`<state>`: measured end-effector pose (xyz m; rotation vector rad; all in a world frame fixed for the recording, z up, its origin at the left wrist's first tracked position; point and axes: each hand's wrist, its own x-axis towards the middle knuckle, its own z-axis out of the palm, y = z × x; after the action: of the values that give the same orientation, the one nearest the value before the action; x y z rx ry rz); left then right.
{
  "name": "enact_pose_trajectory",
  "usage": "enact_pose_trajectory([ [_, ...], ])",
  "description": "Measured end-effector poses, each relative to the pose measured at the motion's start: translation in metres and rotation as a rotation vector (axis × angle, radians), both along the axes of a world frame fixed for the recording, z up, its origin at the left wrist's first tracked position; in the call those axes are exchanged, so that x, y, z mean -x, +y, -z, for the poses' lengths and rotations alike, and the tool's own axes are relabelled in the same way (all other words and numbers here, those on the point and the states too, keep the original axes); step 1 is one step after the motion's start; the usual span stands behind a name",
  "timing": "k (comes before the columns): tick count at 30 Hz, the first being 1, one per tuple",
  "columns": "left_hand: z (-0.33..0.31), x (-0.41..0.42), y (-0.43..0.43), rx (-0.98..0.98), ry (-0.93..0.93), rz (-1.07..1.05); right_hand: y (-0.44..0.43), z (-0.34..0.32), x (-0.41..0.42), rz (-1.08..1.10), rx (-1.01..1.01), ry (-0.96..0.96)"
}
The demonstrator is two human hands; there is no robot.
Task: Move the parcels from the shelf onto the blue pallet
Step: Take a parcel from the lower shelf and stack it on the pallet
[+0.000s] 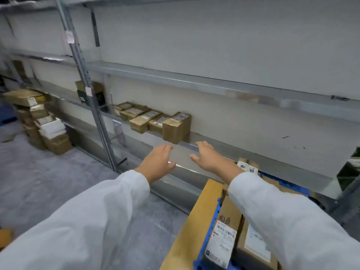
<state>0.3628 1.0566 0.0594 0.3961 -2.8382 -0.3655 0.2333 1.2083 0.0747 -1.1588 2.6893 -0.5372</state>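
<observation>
Reaching with left grip (157, 162) and right grip (209, 158) spread and empty, we judge the end box (176, 127) stiff, probably light, best clasped by opposite sides.

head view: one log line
phase: reach | left hand open | right hand open | brown cardboard parcel on grey metal shelf, untouched
</observation>
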Motion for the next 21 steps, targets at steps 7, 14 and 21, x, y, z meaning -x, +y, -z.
enact_pose_trajectory([
  [7,-0.022,-0.064,-0.092,0.068,0.072,-0.146,-0.106,-0.029,-0.04,-0.171,-0.007,0.083],
  [14,-0.02,-0.103,-0.205,0.073,0.09,-0.182,-0.229,-0.033,-0.087,-0.268,-0.03,0.093],
  [21,-0.01,-0.132,-0.33,0.048,0.11,-0.182,-0.359,-0.022,-0.119,-0.24,-0.05,0.07],
])
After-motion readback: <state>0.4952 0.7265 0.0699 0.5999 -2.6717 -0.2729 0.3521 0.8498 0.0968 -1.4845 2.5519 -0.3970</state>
